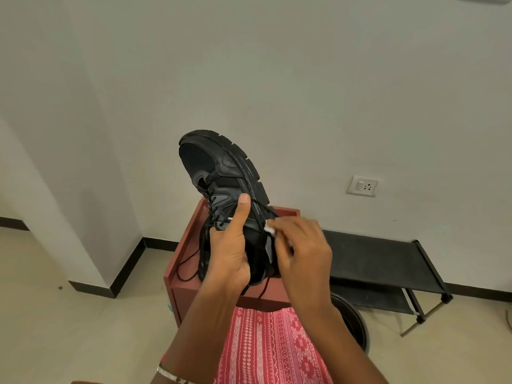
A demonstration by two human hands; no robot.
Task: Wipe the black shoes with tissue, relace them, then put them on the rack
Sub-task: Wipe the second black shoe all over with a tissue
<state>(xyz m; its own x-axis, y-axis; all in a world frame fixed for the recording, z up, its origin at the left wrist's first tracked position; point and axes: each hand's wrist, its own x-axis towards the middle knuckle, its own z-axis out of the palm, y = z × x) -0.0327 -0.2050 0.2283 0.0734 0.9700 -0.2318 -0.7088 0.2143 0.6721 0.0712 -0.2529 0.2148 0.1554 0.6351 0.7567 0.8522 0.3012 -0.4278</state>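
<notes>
A black shoe (221, 173) is held up in the air, toe pointing up and away, sole turned to the right. My left hand (231, 245) grips it round the heel end, thumb pressed up along its side. My right hand (300, 246) pinches a small white tissue (269, 229) against the shoe's side near the sole. Loose black laces (188, 261) hang down from the shoe on the left. The black shoe rack (382, 261) stands low against the wall at the right.
A reddish-brown cabinet (180, 261) stands right under the shoe. A round dark bin (352, 320) sits on the floor between cabinet and rack. A wall socket (362, 185) is above the rack. A white pillar (69, 189) juts out on the left.
</notes>
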